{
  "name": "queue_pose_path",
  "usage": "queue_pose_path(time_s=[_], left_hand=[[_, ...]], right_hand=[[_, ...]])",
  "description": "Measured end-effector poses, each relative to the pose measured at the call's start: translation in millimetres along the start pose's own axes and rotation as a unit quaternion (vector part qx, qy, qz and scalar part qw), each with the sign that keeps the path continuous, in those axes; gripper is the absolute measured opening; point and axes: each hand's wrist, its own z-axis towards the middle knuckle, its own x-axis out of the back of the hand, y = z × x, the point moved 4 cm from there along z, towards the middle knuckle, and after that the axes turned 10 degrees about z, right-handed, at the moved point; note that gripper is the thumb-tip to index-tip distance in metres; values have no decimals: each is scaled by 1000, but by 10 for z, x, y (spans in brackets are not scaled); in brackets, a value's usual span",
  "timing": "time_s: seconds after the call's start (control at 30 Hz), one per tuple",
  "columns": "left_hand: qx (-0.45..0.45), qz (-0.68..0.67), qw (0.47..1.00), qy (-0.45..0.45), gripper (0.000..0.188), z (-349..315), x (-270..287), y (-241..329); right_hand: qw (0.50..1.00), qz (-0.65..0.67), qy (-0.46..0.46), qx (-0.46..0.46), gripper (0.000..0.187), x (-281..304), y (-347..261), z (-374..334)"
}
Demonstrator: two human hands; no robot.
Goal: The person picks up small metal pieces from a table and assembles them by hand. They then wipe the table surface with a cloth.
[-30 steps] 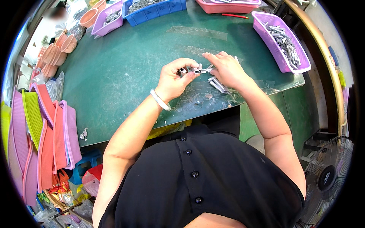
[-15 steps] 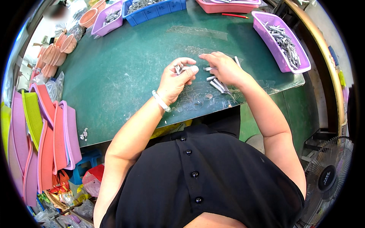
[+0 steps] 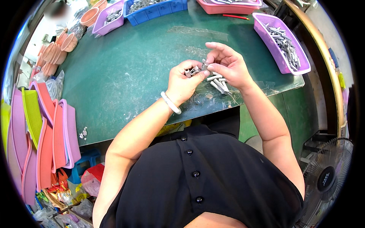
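several small grey pieces (image 3: 192,71), metallic in look, sit in the left hand (image 3: 181,84), whose fingers curl loosely round them with the thumb laid along the near side. the right hand (image 3: 231,69) pinches one more grey piece (image 3: 204,65) between its thumb and a bent finger, just beside the left thumb's tip, while its forefinger stands raised and clear. exact outlines are hard to tell at this size. below the right palm, a loose heap of slim, smooth grey tubes (image 3: 218,85) lies on the table (image 3: 114,72), which has a scuffed, dark green surface crossed by wrinkled strips of clear tape (image 3: 197,33). a pale, glossy, rounded bangle (image 3: 170,103) circles the left wrist. near the table's right edge, a long purple plastic basket (image 3: 270,48) with flared walls holds many more grey tubes; a rigid blue plastic bin (image 3: 157,15) of grey parts stands at the far side.
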Motion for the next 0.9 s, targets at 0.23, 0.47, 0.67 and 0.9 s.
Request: queue_pose_path(time_s=[0.23, 0.47, 0.67, 0.9], left_hand=[[-187, 208, 959, 33, 15, -37, 52, 199], [-97, 170, 981, 11, 10, -25, 47, 92], [242, -132, 961, 9, 21, -51, 108, -125], [313, -327, 891, 10, 16, -133, 287, -351]], right_hand=[[998, -52, -27, 15, 48, 28, -1, -48], [995, -95, -30, -31, 48, 24, 25, -64], [971, -91, 85, -203, 40, 460, 170, 216], [938, -62, 314, -135, 26, 1372, 75, 1109]])
